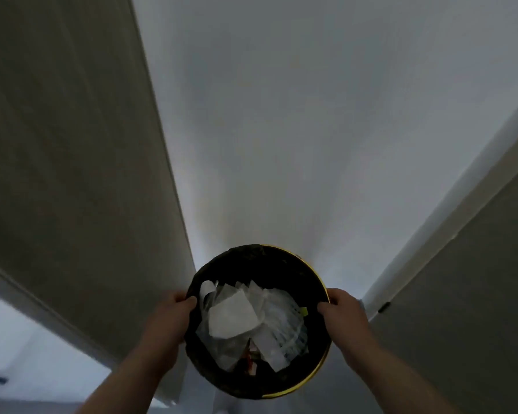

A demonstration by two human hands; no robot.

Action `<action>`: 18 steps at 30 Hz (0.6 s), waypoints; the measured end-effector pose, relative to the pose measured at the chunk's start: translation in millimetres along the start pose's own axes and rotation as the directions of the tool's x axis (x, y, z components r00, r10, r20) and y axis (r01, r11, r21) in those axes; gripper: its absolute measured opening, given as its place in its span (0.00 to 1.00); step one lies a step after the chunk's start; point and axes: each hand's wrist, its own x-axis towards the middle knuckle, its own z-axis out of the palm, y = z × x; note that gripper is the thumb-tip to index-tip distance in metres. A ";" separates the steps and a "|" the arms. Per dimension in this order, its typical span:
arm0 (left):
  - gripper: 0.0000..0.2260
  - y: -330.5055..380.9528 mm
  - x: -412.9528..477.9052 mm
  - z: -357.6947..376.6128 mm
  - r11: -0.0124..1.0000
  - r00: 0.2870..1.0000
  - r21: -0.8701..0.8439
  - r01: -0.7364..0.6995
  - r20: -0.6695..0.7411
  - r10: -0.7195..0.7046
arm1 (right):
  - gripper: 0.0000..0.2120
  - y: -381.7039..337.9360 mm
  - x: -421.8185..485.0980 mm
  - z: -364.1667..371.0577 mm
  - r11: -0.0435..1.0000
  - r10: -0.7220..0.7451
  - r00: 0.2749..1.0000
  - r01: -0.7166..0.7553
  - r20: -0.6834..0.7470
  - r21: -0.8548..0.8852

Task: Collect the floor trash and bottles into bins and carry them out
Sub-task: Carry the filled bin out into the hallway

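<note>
Noted bin (266, 264) held up near wall (311, 115), left hand (168, 318) and right hand (344, 312) each with grip curled over opposite rim edges; judged loose paper (234, 315) likely to spill if tilted or bumped.

So the round black bin (251, 264) with a yellow outer edge is being gripped at its rim on both sides, by the left hand (168, 318) and the right hand (346, 316). Crumpled white paper (231, 316) and clear plastic wrappers (281, 324) are being carried loosely piled inside it, some red packaging (250, 361) being half buried underneath.
</note>
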 end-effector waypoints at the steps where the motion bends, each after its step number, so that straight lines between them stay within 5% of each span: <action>1: 0.06 7.3 15.2 4.4 1.000 1.000 0.011 -0.002 0.022 0.002 | 0.11 -5.0 9.7 1.5 1.000 0.014 1.000 -0.014 -0.008 -0.003; 11: 0.09 41.7 119.9 59.9 0.995 0.994 0.077 0.058 0.085 -0.065 | 0.11 1.0 117.9 13.2 0.981 0.196 0.980 -0.196 -0.036 0.000; 18: 0.05 -5.7 199.4 88.9 0.966 0.975 0.134 0.222 -0.057 -0.216 | 0.12 36.5 208.3 41.1 0.959 0.267 0.959 -0.255 0.094 -0.125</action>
